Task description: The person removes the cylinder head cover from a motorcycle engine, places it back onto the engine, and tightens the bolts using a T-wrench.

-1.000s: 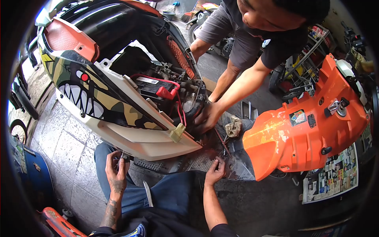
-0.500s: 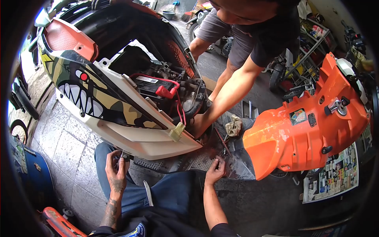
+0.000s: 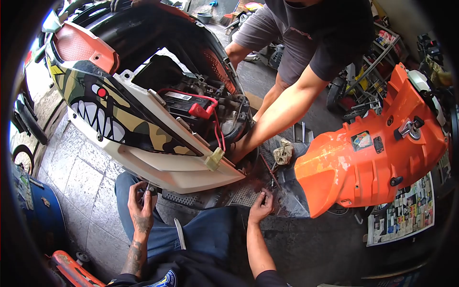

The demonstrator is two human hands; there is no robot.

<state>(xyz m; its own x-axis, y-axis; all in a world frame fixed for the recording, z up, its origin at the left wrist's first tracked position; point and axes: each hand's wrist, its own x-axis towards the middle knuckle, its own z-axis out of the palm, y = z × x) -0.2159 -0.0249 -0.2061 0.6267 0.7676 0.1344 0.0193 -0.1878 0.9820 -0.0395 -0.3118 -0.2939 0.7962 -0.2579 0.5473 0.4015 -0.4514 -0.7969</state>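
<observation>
My left hand (image 3: 141, 201) is closed around a small dark cylindrical thing (image 3: 151, 190), just under the lower edge of the scooter's cream and camouflage side panel (image 3: 167, 165). Only the end of that thing shows, so its kind is unclear. My right hand (image 3: 261, 206) has its fingertips pinched together beside the dark footboard (image 3: 241, 197); whatever may be between them is too small to see. Near those fingers a thin screwdriver-like rod (image 3: 270, 171) lies across the footboard. A pale connector (image 3: 214, 160) hangs at the panel's front corner.
A co-worker's arm (image 3: 282, 117) reaches down between the panel and the footboard. Behind the panel sits a battery (image 3: 179, 103) with red cables. An orange front cover (image 3: 363, 158) stands at the right, near a crumpled rag (image 3: 283, 153). A blue drum (image 3: 43, 205) is at left.
The co-worker has straightened and shifted a little to the right, the head leaving the view, while their arm stays down by the panel. My two hands have barely moved.
</observation>
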